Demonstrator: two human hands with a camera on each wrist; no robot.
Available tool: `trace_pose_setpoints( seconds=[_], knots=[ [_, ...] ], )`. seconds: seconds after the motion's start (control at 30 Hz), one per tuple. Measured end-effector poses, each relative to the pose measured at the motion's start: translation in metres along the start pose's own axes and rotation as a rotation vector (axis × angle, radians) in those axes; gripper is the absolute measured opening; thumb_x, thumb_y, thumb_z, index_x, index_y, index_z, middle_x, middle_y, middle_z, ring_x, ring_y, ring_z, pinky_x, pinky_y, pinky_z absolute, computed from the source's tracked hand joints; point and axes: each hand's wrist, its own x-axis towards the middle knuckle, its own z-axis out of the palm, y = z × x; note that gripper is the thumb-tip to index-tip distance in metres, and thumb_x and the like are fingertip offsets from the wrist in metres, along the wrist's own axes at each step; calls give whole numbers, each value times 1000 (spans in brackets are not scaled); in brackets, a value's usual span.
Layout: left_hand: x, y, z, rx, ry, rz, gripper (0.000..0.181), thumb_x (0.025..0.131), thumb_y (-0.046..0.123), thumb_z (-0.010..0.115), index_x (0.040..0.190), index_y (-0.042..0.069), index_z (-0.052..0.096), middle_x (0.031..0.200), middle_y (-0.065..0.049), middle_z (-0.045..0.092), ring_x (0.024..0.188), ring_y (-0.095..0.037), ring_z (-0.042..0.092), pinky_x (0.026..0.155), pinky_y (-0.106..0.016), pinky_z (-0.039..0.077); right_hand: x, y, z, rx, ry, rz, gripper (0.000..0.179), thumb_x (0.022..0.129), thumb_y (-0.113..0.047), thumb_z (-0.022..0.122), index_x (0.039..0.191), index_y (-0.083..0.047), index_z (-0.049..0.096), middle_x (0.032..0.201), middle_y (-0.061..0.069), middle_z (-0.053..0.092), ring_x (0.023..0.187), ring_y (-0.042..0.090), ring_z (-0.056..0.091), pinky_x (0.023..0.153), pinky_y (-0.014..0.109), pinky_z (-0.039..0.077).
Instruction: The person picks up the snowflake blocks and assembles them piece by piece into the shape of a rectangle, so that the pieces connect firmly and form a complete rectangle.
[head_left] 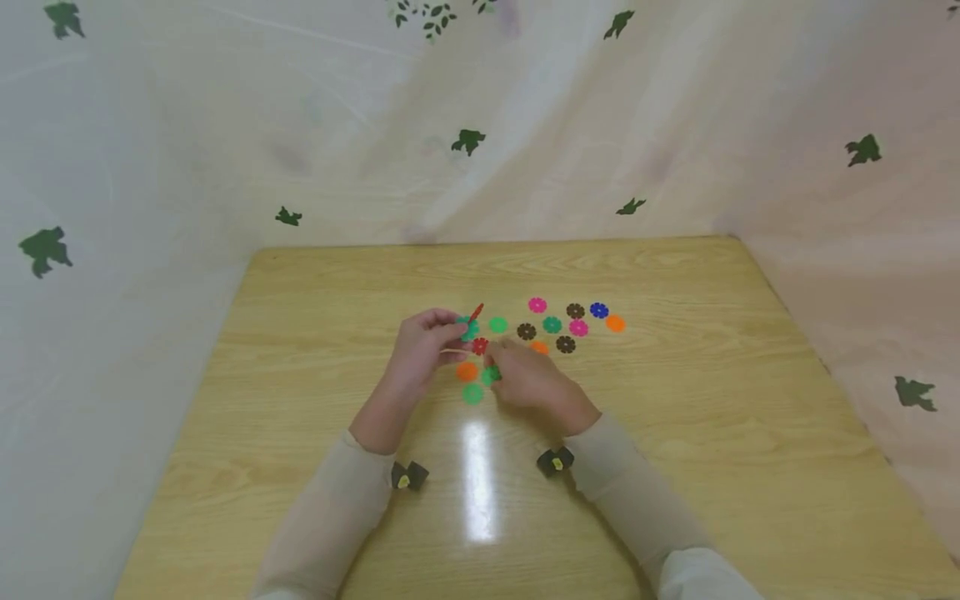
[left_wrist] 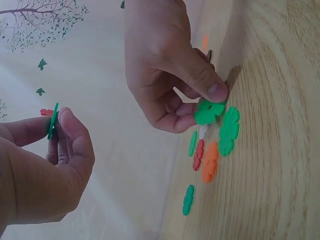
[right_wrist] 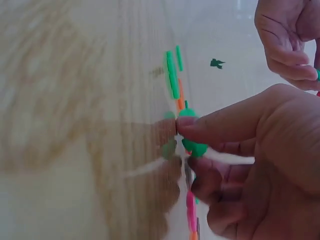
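Observation:
My left hand pinches a teal-green notched plastic disc between thumb and fingers, raised above the table. A red disc stands crosswise against it, seen edge-on. To the right, my right hand pinches a green notched disc by its edge, close over the tabletop. In the right wrist view this green disc is tilted up between thumb and fingertips. Around the hands lie a flat red disc, an orange disc and a light green disc.
Beyond my right hand lie several loose discs, among them a pink disc, a brown disc, a blue disc and an orange disc. The wooden table meets a pale patterned curtain at its back.

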Motion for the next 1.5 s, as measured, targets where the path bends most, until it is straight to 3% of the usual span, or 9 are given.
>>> trace_pose_setpoints(
  seconds=[0.13, 0.27, 0.43, 0.53, 0.73, 1.0, 1.2, 1.37, 1.5],
  knots=[
    [-1, 0, 0, 30, 7, 13, 15, 96, 4, 64, 107, -6, 62, 88, -8, 66, 74, -17, 67, 66, -24, 60, -2, 4, -12, 234, 44, -89, 9, 95, -5, 63, 100, -13, 64, 91, -1, 63, 82, 18, 57, 69, 30, 53],
    [-2, -1, 0, 74, 4, 18, 17, 94, 4, 65, 108, -7, 62, 87, -8, 65, 75, -18, 65, 68, -25, 60, -7, 7, -30, 454, 186, -198, 9, 95, -7, 68, 104, -6, 67, 88, 2, 64, 76, 24, 58, 64, 30, 53],
    [-5, 0, -2, 121, -4, 6, 19, 94, 4, 66, 109, -7, 62, 85, -7, 65, 73, -16, 63, 73, -30, 61, -16, 5, -45, 688, 354, -194, 17, 94, -4, 68, 109, 3, 65, 88, 13, 66, 77, 42, 60, 64, 29, 57],
    [-7, 1, -3, 123, -2, 1, 18, 94, 4, 65, 108, -7, 62, 85, -7, 65, 72, -17, 63, 73, -30, 61, -19, 3, -50, 763, 418, -203, 15, 95, -2, 66, 109, 3, 66, 87, 20, 66, 73, 40, 60, 62, 26, 56],
    [-8, 1, -3, 145, -13, 1, 15, 93, 3, 65, 105, -6, 62, 85, -7, 66, 72, -17, 63, 70, -27, 59, -20, 0, -52, 805, 468, -212, 15, 95, -4, 64, 108, 4, 66, 86, 22, 65, 64, 20, 58, 59, 24, 54],
    [-6, -2, 0, 195, -34, 13, 15, 93, 2, 65, 105, -6, 63, 88, -8, 67, 74, -20, 63, 70, -29, 59, -22, 0, -50, 810, 477, -208, 12, 95, -4, 66, 105, 2, 69, 84, 19, 64, 64, 20, 56, 58, 22, 51],
    [-8, -1, 0, 235, -30, 28, 14, 93, 4, 66, 104, -4, 65, 88, -9, 69, 74, -19, 63, 79, -39, 60, -23, -1, -51, 788, 478, -212, 13, 96, -5, 67, 106, 1, 70, 83, 18, 63, 65, 21, 55, 57, 22, 49],
    [-9, 0, 0, 260, -24, 19, 14, 93, 6, 67, 104, -3, 66, 90, -10, 70, 77, -20, 64, 90, -52, 57, -24, -4, -51, 810, 471, -192, 15, 96, -4, 66, 108, 4, 69, 86, 25, 62, 65, 20, 56, 56, 21, 49],
    [-9, -1, 0, 255, -29, 14, 16, 93, 6, 68, 106, -4, 66, 93, -13, 70, 81, -24, 65, 90, -50, 57, -23, -6, -50, 834, 460, -182, 16, 95, -2, 67, 108, 6, 69, 86, 22, 64, 63, 17, 57, 54, 20, 49]
  ],
)
